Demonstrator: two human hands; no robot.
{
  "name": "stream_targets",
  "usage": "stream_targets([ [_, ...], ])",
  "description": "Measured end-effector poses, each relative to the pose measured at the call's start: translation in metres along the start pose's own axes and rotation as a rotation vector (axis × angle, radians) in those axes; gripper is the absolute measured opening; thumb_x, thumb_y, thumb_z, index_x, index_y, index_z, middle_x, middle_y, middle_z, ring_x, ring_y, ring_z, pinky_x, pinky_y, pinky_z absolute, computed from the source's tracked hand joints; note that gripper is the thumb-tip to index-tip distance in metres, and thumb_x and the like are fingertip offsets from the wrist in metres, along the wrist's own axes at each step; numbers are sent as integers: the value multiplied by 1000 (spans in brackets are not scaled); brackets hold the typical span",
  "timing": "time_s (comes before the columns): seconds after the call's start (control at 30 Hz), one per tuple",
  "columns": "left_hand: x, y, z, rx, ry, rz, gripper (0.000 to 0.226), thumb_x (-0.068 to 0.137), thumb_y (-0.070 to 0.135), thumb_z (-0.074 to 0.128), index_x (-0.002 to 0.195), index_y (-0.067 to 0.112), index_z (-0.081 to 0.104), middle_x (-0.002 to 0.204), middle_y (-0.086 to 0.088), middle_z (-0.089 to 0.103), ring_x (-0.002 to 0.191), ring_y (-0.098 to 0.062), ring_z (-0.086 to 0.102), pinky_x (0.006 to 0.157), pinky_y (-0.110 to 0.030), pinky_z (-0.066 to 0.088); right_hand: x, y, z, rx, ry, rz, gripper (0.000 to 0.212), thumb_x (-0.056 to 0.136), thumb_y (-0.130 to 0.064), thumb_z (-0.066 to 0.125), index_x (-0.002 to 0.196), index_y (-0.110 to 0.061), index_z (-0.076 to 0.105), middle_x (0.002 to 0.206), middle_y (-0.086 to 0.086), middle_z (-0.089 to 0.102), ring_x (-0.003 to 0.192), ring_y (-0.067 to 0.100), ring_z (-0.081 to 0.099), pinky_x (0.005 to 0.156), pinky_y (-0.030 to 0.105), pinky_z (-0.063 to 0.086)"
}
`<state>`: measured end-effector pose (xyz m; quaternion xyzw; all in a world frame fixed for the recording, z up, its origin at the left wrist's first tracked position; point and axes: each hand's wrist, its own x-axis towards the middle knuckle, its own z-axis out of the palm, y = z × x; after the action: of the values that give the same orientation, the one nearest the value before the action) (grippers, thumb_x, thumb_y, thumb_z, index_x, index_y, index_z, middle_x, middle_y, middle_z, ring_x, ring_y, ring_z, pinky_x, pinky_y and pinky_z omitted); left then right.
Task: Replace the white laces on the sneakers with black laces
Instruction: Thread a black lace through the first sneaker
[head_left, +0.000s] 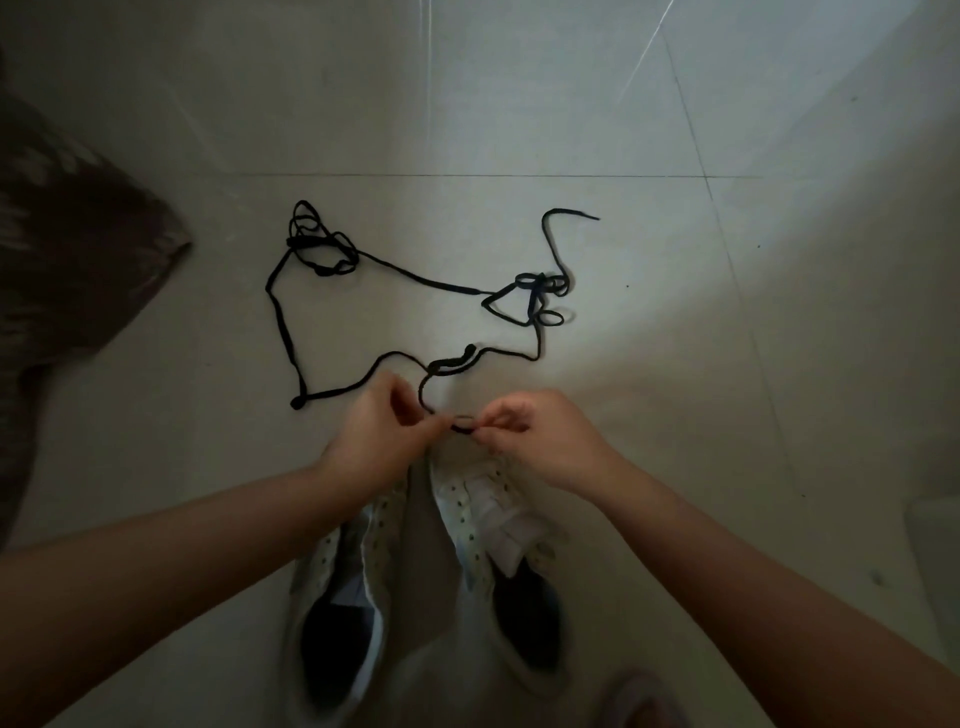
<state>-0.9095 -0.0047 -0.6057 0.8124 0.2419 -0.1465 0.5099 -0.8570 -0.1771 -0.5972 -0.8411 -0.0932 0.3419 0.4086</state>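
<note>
Hands pinch black lace (415, 283) end between left hand (382, 434) and right hand (540, 436), above sneakers (483, 525). Risk: tangled loops farther out may knot tight when pulled.

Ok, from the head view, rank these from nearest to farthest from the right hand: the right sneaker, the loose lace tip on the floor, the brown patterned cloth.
1. The right sneaker: just below the right hand, partly under it.
2. The loose lace tip: up ahead on the floor tiles, slightly to the right.
3. The brown patterned cloth: far off at the left edge.
</note>
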Motion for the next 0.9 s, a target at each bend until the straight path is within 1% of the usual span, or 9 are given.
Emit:
stream_targets([
  [0.07,-3,-4,-6,265,40,360,32,81,34,70,99,14,53,100,1,56,91,-12,53,76,-19,44,-5,1,4,-90,-1,-43,12,84,-13,69,90,-21,74,76,-11,65,65,-10,58,62,5,40],
  [0.13,-5,-4,-5,422,-137,577,32,90,36,53,115,14,55,112,0,56,103,-13,52,82,-19,38,-8,0,8,-104,0,-78,13,82,-11,69,90,-21,75,77,-11,66,66,-10,58,63,5,42],
  [0.3,-9,1,6,510,-268,453,20,100,22,38,95,9,53,91,-6,60,78,-17,55,65,-26,34,-17,-5,-1,58,44,-12,16,76,-23,78,83,-31,66,87,-6,69,80,6,64,74,22,51],
  [0.4,-26,-6,7,335,-284,329,8,95,23,48,91,23,41,73,15,47,60,0,45,54,-15,33,-36,4,-33,15,-305,27,57,64,-43,83,113,-45,54,116,-22,61,107,-3,57,90,22,50],
  [0.5,-57,-15,20,211,-459,230,45,80,35,66,111,30,35,90,22,50,81,4,54,67,-1,39,-64,23,-42,-254,-519,76,94,60,-41,87,131,-55,27,139,-28,38,125,-7,39,104,17,36],
  [0.57,-68,-25,35,194,-500,206,73,67,53,73,121,30,29,110,17,55,100,-5,59,82,-19,51,-76,34,-23,-343,-422,22,104,62,-38,86,139,-51,18,140,-21,34,126,-2,38,106,19,35],
  [0.63,-69,-31,47,230,-430,224,78,62,57,74,118,29,28,116,12,55,102,-9,59,82,-33,54,-80,40,-2,-370,-258,-53,99,67,-37,81,141,-50,17,137,-15,36,121,6,46,97,25,43],
  [0.77,-63,-31,50,35,-343,305,56,75,24,71,111,32,29,108,13,54,96,-2,56,74,-11,47,-82,52,8,-414,-61,-199,78,79,-43,61,140,-56,13,138,-15,37,112,8,53,83,26,50],
  [0.9,-52,-30,39,-55,-344,366,56,86,21,60,124,43,26,114,19,51,104,11,52,83,-5,42,-83,56,10,-372,61,-245,65,85,-46,42,145,-50,18,141,-17,36,101,-1,52,76,22,54],
])
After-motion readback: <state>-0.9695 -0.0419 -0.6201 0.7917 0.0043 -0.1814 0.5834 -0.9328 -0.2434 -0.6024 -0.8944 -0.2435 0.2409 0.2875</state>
